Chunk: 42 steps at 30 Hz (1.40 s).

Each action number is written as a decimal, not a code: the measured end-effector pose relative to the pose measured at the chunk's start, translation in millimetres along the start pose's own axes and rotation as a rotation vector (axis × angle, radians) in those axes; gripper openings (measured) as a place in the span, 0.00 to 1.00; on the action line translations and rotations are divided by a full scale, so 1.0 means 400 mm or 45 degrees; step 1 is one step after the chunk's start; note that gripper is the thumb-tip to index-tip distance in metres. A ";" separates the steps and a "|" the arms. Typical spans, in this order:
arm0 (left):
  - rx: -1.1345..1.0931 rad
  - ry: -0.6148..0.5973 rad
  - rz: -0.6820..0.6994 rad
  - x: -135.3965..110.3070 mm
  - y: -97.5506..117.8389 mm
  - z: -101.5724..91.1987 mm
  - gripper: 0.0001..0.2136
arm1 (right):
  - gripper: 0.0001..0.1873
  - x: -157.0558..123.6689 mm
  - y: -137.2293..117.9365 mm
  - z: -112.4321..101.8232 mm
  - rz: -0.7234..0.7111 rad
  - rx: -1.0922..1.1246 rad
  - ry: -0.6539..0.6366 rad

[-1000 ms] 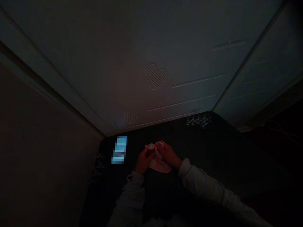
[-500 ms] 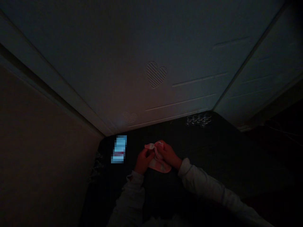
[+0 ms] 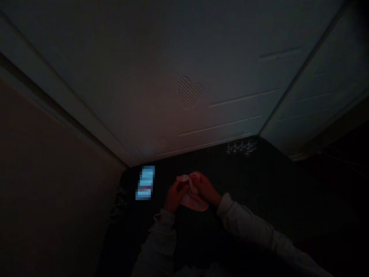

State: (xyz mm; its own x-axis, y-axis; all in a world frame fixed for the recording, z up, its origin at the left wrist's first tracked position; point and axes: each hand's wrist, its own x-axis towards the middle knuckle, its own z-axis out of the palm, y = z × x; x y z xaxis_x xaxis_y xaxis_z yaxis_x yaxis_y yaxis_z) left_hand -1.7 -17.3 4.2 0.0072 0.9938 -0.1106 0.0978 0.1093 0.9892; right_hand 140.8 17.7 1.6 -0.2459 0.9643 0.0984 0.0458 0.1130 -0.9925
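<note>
Over the dark table, a soft pinkish cloth (image 3: pixel 193 202) with paler patches is bunched between my two hands. My left hand (image 3: pixel 174 195) is closed on its left side, thumb and fingers pinching the fabric. Curled round the upper right folds is my right hand (image 3: pixel 205 187). A loose corner sticks out above the left fingers, and the lower edge hangs down between the wrists. Whether anything is wrapped inside the folds cannot be made out in the dim light.
Several small stemmed glasses (image 3: pixel 242 146) stand at the table's back right, by the panel with carved hearts (image 3: pixel 190 92). More glassware (image 3: pixel 117 206) shows faintly along the left edge. A lit, blurred-out phone-like screen (image 3: pixel 145 183) lies left of my hands on the dark table (image 3: pixel 259 192).
Both hands keep their hold on the cloth, and its upper folds have shifted slightly at my right fingers. The picture is a little differently lit. Glasses and screen stay put.
</note>
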 end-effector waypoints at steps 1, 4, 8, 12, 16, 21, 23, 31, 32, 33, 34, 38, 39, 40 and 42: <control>-0.018 0.005 0.005 -0.001 0.003 0.001 0.14 | 0.12 0.001 0.000 0.000 0.008 0.008 0.011; -0.082 0.009 0.016 -0.002 0.010 0.003 0.13 | 0.12 0.002 -0.001 -0.002 0.017 0.027 0.020; -0.140 0.004 0.027 -0.002 0.012 0.003 0.12 | 0.12 0.003 -0.004 -0.002 0.035 0.070 0.042; -0.146 -0.002 0.042 0.000 0.007 0.003 0.12 | 0.12 0.003 -0.009 -0.001 0.053 0.094 0.060; -0.130 -0.002 0.041 0.002 0.004 0.001 0.12 | 0.12 0.002 -0.010 -0.002 0.043 0.054 0.045; -0.126 0.005 0.025 0.004 -0.002 0.000 0.13 | 0.12 0.002 -0.006 -0.005 -0.006 -0.038 0.022; -0.135 0.017 0.013 0.005 -0.004 0.000 0.13 | 0.12 0.001 -0.004 -0.006 -0.020 -0.051 0.017; -0.116 0.039 0.014 0.004 0.005 0.003 0.13 | 0.12 0.002 0.000 -0.004 0.011 -0.034 0.018; -0.109 0.039 0.015 0.004 0.005 0.003 0.13 | 0.12 0.002 0.000 -0.004 0.011 -0.032 0.017; -0.102 0.038 0.018 0.004 0.005 0.002 0.13 | 0.12 0.002 0.000 -0.004 0.006 -0.033 0.013; -0.099 0.035 0.022 0.004 0.005 0.002 0.13 | 0.12 0.002 0.001 -0.004 -0.003 -0.036 0.011; -0.114 0.024 0.008 0.003 0.004 0.001 0.15 | 0.12 0.002 0.001 -0.006 -0.035 -0.062 0.008; -0.120 0.027 0.006 0.002 0.004 0.001 0.15 | 0.12 0.002 0.001 -0.006 -0.032 -0.067 0.010; -0.127 0.028 0.003 0.002 0.004 0.001 0.15 | 0.12 0.002 0.001 -0.006 -0.027 -0.069 0.008; -0.136 0.025 0.000 0.001 0.005 0.001 0.15 | 0.12 0.002 0.000 -0.006 -0.022 -0.067 -0.005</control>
State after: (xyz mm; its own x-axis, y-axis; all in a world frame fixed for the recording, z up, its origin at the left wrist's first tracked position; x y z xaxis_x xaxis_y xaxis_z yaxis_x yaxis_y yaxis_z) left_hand -1.1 -16.8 6.2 -0.0125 0.9939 -0.1094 -0.0089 0.1093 0.9940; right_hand 143.1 19.0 1.7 -0.2510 0.9611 0.1153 0.0926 0.1424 -0.9855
